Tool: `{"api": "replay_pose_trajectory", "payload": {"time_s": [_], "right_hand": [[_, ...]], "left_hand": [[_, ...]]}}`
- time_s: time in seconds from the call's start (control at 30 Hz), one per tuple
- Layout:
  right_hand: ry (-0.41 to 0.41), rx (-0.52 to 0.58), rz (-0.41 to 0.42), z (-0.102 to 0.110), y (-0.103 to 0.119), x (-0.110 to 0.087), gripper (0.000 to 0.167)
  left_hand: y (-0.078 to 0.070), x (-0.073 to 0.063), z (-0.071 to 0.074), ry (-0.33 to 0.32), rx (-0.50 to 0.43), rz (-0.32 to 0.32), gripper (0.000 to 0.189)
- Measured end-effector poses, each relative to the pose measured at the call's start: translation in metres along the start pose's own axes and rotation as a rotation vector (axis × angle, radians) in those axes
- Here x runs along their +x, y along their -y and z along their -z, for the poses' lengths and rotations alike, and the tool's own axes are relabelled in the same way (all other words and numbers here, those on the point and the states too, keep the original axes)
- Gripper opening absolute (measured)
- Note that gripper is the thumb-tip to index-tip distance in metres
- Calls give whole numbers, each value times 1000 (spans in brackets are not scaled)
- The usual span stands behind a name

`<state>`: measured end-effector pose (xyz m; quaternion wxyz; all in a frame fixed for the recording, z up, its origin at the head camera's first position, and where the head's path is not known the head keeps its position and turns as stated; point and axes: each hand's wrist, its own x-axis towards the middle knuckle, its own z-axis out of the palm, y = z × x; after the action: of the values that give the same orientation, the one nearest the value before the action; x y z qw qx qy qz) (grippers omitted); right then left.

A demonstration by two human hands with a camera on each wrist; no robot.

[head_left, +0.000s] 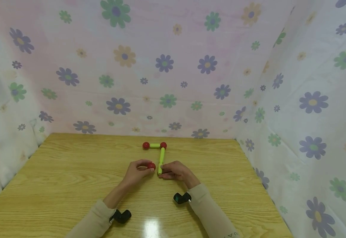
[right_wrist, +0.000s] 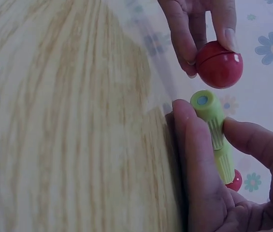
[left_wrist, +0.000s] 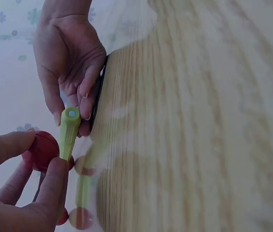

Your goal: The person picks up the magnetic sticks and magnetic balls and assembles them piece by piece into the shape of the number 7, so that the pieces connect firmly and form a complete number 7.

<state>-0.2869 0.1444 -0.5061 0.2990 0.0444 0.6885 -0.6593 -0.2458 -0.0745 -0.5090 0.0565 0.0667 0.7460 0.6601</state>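
My left hand pinches a red ball between thumb and fingers, just left of the near end of a yellow-green rod. With thumb and fingers my right hand grips that rod near its near end. In the right wrist view the rod's free end shows a round grey-blue inset, and the ball hangs close beyond it. At the rod's far end sits a second red ball. From it a shorter yellow-green rod runs left to a third red ball.
The wooden table spreads under both hands, its far edge against a flowered cloth backdrop. Flowered cloth also hangs at both sides. Black wrist devices are strapped at both sleeves.
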Motion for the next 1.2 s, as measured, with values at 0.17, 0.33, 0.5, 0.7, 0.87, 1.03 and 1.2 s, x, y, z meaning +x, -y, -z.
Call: {"api": "replay_pose_trajectory", "payload": {"time_s": [0.17, 0.33, 0.5, 0.7, 0.87, 1.03, 1.2], "right_hand": [[15, -44, 27, 0, 1, -3, 35], [31, -59, 52, 0, 2, -3, 36], [48, -75, 63, 2, 1, 0, 37], [59, -76, 69, 4, 1, 1, 39], [60, -74, 63, 5, 1, 2, 40], [66, -70, 63, 6, 1, 2, 40], [80, -73, 59, 6, 1, 3, 39]], "left_hand": [[-1, -3, -5, 10, 2, 5, 33], [2, -7, -10, -1, 8, 12, 31], [7, -9, -15, -11, 4, 23, 31], [6, -13, -18, -22, 18, 27, 31], [6, -17, -19, 5, 36, 12, 32], [6, -20, -21, 7, 35, 9, 31], [6, -23, -24, 9, 34, 2, 32]]}}
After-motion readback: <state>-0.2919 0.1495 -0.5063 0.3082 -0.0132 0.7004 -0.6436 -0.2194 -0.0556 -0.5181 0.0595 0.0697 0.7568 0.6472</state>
